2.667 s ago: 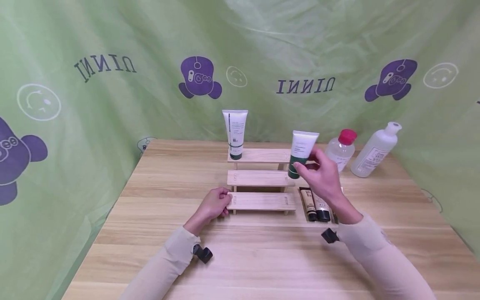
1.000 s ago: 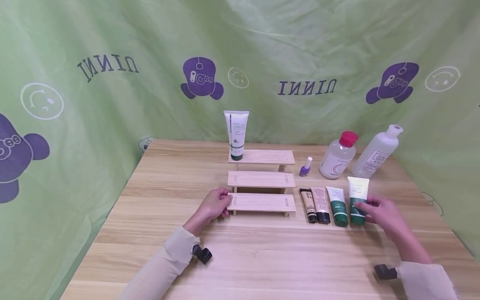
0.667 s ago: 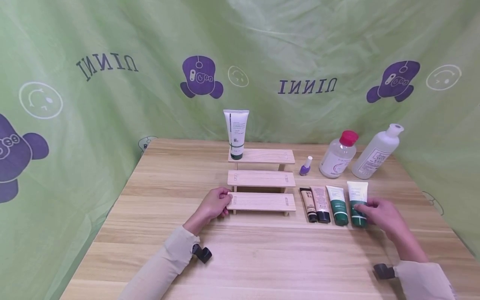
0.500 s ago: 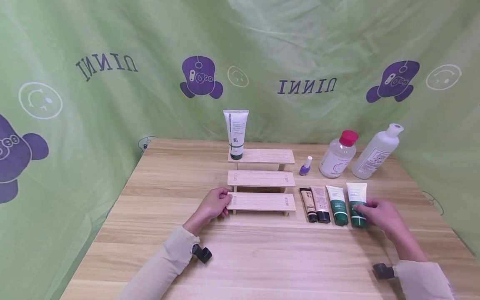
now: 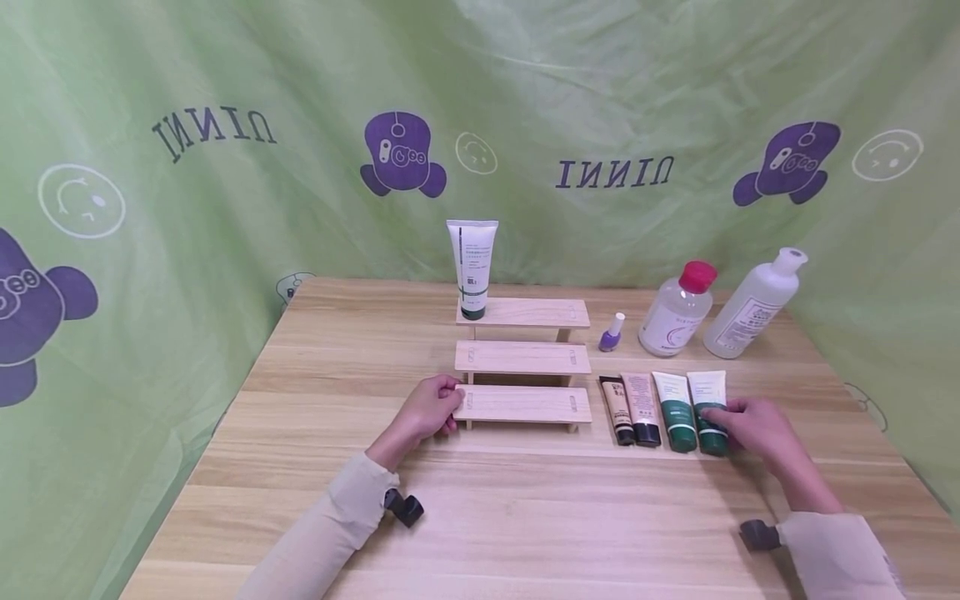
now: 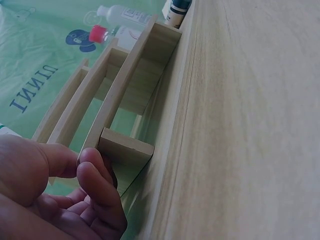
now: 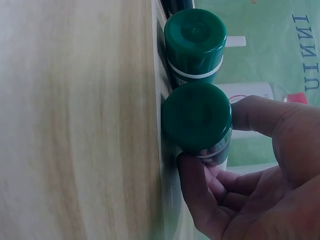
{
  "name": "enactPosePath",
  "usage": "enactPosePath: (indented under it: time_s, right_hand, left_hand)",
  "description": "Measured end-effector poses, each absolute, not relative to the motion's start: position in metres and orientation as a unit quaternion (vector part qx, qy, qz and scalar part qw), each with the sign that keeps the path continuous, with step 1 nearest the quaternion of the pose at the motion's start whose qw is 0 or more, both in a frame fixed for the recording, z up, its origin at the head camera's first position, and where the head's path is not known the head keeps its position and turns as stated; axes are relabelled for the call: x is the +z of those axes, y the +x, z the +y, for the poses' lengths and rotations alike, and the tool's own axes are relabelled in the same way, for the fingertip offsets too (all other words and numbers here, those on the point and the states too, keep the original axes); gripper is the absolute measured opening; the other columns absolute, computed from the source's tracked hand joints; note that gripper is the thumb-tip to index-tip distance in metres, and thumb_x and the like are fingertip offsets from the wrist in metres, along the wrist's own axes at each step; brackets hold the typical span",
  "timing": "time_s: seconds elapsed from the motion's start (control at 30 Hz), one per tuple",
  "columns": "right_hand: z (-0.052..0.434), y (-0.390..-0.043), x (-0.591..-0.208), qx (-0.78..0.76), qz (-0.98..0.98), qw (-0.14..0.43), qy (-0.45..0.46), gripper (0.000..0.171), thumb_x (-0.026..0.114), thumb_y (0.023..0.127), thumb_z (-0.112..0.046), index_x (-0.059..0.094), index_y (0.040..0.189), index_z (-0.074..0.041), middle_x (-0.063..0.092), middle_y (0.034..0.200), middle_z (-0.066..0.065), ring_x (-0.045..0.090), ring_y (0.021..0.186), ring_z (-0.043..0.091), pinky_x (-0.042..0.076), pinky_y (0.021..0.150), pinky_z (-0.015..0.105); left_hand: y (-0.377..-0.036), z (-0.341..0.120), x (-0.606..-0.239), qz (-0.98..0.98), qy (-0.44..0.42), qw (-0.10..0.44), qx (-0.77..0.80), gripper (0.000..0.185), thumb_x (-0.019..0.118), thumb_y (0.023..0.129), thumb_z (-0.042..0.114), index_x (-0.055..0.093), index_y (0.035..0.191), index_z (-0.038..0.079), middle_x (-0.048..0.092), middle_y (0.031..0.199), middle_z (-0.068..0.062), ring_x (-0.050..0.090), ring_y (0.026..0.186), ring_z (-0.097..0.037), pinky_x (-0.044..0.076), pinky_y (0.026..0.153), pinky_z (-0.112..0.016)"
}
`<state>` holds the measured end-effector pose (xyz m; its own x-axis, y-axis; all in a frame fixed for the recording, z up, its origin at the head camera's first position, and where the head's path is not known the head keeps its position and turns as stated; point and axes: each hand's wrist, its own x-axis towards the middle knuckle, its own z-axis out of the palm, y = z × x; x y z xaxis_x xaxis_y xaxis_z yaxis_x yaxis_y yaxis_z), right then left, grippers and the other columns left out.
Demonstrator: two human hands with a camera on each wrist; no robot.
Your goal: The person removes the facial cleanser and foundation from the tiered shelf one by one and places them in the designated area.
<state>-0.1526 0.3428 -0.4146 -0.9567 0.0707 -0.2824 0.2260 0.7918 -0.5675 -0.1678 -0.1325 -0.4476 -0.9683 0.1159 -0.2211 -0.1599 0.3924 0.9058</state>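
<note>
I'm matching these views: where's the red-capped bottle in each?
Head: red-capped bottle, right of centre, beside the white bottle.
Left wrist: its red cap near the top, left of centre.
Right wrist: its label right of centre, partly behind the right hand.
Shared landmark: green curtain.

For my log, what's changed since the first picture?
The right hand has carried a green-and-white tube from near the wooden shelves rightward and down to the tabletop, beside a similar tube, still holding it. The left hand still grips the lowest shelf; the tall white tube stays on the top shelf.
</note>
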Motion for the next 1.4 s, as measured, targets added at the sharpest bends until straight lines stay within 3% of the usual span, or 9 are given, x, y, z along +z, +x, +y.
enactPosePath:
  time_s: [0.4,0.8,1.4]
  right_hand:
    - [0.3444,-0.1564,-0.4144,-0.307,0.938,0.133,0.086,0.063,0.063,0.093,-0.042,0.058,0.114,0.018,0.063,0.091,0.020,0.055,0.085,0.030,0.043,0.064,0.030]
    - [0.3451,-0.1530,-0.4126,-0.294,0.945,0.124,0.079,0.061,0.063,0.092,-0.043,0.062,0.109,0.015,0.064,0.085,0.015,0.056,0.080,0.026,0.043,0.062,0.030]
    - [0.3510,-0.1486,-0.4104,-0.270,0.951,0.126,0.082,0.072,0.059,0.092,-0.052,0.058,0.115,0.017,0.063,0.097,0.027,0.058,0.086,0.033,0.044,0.064,0.031]
  left_hand:
    - [-0.1685,-0.1323,-0.4481,0.825,-0.011,0.125,0.552,0.032,0.055,0.097,0.013,0.057,0.124,-0.005,0.060,0.068,-0.006,0.056,0.048,-0.014,0.048,0.042,-0.024]
    - [-0.1686,-0.1317,-0.4481,0.823,-0.011,0.125,0.555,0.033,0.055,0.097,0.012,0.057,0.124,-0.005,0.058,0.068,-0.005,0.055,0.048,-0.014,0.049,0.043,-0.024]
    - [-0.1677,-0.1319,-0.4465,0.826,-0.014,0.124,0.549,0.034,0.055,0.097,0.013,0.057,0.126,-0.004,0.059,0.068,-0.005,0.055,0.048,-0.014,0.048,0.043,-0.024]
